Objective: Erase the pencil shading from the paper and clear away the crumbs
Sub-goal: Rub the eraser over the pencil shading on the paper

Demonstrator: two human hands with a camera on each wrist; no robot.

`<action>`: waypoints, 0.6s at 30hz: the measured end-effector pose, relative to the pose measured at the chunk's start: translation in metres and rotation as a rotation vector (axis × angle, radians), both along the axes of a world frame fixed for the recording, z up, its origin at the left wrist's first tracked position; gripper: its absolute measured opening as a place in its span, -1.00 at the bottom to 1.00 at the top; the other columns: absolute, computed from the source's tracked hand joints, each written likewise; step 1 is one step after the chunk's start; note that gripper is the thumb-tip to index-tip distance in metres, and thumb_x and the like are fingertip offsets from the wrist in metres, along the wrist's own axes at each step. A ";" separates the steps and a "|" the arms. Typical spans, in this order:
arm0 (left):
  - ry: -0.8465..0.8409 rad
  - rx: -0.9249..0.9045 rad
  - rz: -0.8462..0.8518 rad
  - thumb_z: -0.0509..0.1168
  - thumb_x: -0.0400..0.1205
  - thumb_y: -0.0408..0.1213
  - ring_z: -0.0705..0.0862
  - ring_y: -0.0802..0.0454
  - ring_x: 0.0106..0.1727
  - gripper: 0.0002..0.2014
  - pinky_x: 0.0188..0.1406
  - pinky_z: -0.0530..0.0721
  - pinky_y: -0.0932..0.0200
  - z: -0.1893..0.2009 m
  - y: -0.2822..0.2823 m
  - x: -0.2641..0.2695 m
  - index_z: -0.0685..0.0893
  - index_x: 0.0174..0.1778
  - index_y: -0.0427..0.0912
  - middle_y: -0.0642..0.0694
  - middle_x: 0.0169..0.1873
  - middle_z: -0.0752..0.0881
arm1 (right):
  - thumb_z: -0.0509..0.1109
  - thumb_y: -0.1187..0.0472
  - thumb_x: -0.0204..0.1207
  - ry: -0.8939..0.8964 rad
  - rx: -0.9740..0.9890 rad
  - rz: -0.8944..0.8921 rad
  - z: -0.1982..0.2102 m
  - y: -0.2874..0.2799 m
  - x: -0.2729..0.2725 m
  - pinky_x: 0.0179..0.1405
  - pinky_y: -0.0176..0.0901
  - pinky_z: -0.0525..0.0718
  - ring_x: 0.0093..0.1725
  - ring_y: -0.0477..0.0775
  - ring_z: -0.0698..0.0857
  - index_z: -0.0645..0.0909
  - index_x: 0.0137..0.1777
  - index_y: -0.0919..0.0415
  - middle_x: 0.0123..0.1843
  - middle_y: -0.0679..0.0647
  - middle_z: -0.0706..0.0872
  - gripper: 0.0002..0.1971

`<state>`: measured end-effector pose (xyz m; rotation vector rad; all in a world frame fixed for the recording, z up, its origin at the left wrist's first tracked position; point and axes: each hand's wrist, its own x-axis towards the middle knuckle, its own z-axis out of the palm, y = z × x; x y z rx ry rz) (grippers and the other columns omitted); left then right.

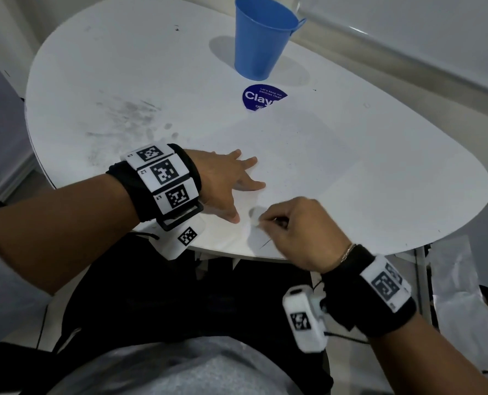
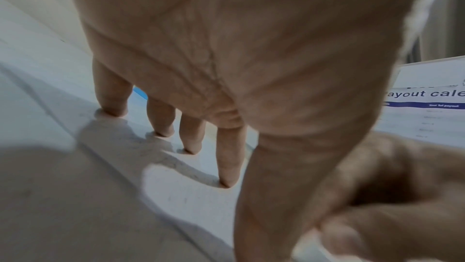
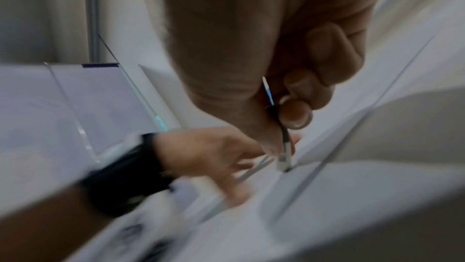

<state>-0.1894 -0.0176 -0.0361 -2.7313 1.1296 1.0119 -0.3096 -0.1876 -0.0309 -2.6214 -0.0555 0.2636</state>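
Note:
A white sheet of paper [image 1: 308, 172] lies on the white oval table [image 1: 123, 67]. My left hand [image 1: 237, 181] lies flat on the sheet with straight fingers [image 2: 227, 159], tips pressing down. Just right of its thumb, my right hand [image 1: 265, 223] pinches a thin pencil [image 3: 283, 137] upside down. The pencil's pale eraser end [image 3: 283, 164] touches the paper. A faint grey patch of shading [image 1: 255, 212] shows beside that end, and a short pencil stroke [image 1: 265, 243] lies nearer the table's front edge. The right wrist view is blurred.
A blue cup [image 1: 261, 38] stands at the back of the table, with a round blue sticker [image 1: 262, 96] in front of it. Grey smudges [image 1: 131, 115] mark the table's left side. A printed sheet [image 2: 427, 95] lies to the right, off the table.

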 end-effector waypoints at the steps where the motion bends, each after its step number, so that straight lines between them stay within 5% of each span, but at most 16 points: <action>1: -0.004 0.003 -0.001 0.37 0.63 0.16 -0.40 0.13 0.73 -0.15 0.76 -0.06 -0.26 0.000 0.000 0.000 -0.05 0.71 0.47 0.23 0.72 -0.35 | 0.44 0.15 0.56 -0.027 -0.008 -0.074 -0.001 -0.009 0.007 -0.13 -0.25 0.63 -0.21 -0.05 0.75 0.84 -0.09 0.04 -0.23 -0.08 0.83 -0.87; 4: -0.006 0.008 -0.005 0.36 0.64 0.16 -0.40 0.12 0.73 -0.15 0.76 -0.05 -0.26 0.001 -0.001 0.000 -0.06 0.71 0.47 0.22 0.72 -0.36 | 0.44 0.16 0.55 -0.093 -0.028 -0.168 -0.002 -0.020 0.013 -0.10 -0.21 0.66 -0.18 0.03 0.76 0.84 -0.12 0.06 -0.22 -0.04 0.84 -0.87; 8: -0.008 0.024 -0.015 0.36 0.64 0.17 -0.40 0.12 0.73 -0.15 0.76 -0.05 -0.26 0.002 -0.001 0.000 -0.07 0.71 0.47 0.22 0.72 -0.37 | 0.42 0.17 0.55 0.006 0.021 0.080 0.002 0.011 -0.013 -0.16 -0.11 0.68 -0.31 -0.02 0.70 0.83 -0.11 0.08 -0.35 -0.10 0.77 -0.86; 13: -0.016 0.034 -0.022 0.33 0.66 0.18 -0.41 0.10 0.73 -0.16 0.75 -0.06 -0.27 0.001 -0.001 -0.001 -0.09 0.72 0.45 0.20 0.73 -0.37 | 0.41 0.19 0.54 -0.068 -0.022 -0.158 0.002 -0.019 0.015 -0.12 -0.20 0.67 -0.19 0.00 0.75 0.84 -0.14 0.08 -0.25 -0.06 0.82 -0.84; 18: -0.017 0.033 -0.019 0.36 0.63 0.19 -0.41 0.12 0.73 -0.15 0.75 -0.04 -0.27 0.000 -0.001 0.000 -0.07 0.71 0.48 0.23 0.72 -0.36 | 0.41 0.17 0.54 0.003 0.000 0.052 0.002 0.010 -0.009 -0.20 -0.13 0.67 -0.31 -0.03 0.69 0.81 -0.18 0.09 -0.37 -0.11 0.75 -0.85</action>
